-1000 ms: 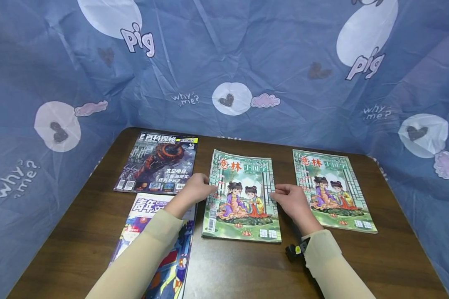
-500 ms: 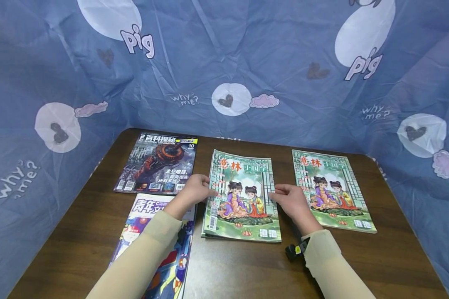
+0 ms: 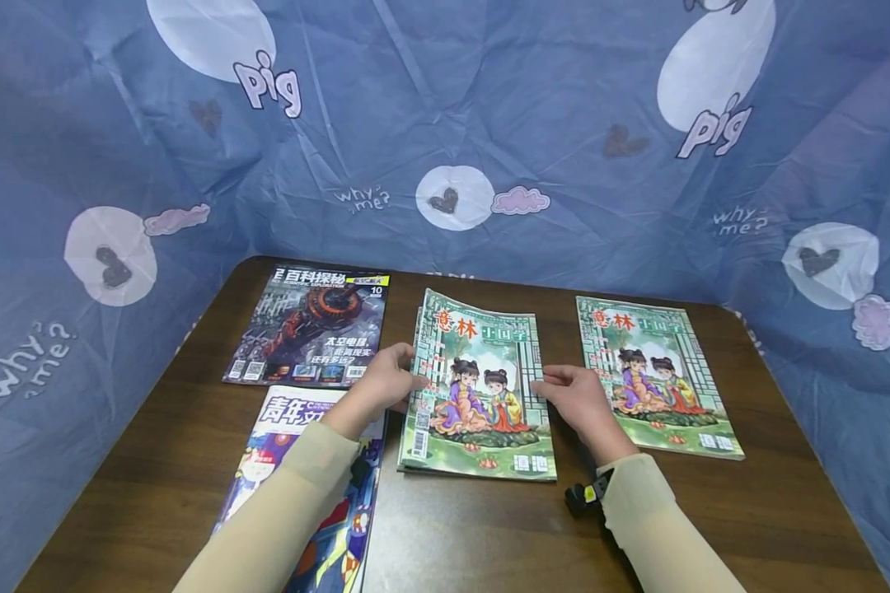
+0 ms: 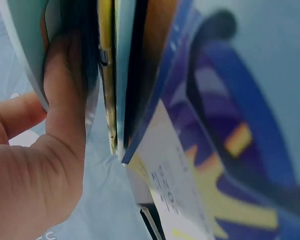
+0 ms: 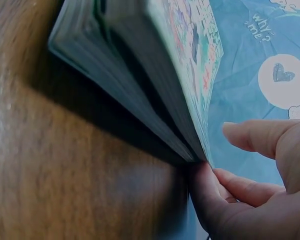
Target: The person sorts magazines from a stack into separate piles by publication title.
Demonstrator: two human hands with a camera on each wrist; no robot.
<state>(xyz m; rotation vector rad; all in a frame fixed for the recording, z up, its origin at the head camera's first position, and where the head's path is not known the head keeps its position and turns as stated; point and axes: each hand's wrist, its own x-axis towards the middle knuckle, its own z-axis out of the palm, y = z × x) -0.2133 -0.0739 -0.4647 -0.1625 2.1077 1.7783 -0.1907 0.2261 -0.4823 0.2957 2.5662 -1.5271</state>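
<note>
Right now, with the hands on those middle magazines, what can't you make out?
Lower middle magazine: in the head view, most of its cover is hidden by the top middle magazine.
Left hand: in the head view, some fingertips are behind the top middle magazine.
Purple magazine: in the head view, the left sleeve covers part; the bottom edge cuts it off.
Dark magazine: its finest print is too small in the head view.

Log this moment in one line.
left hand: pinches left edge of top green magazine | right hand: touches right edge of middle pile | matching magazine: flat at right
</note>
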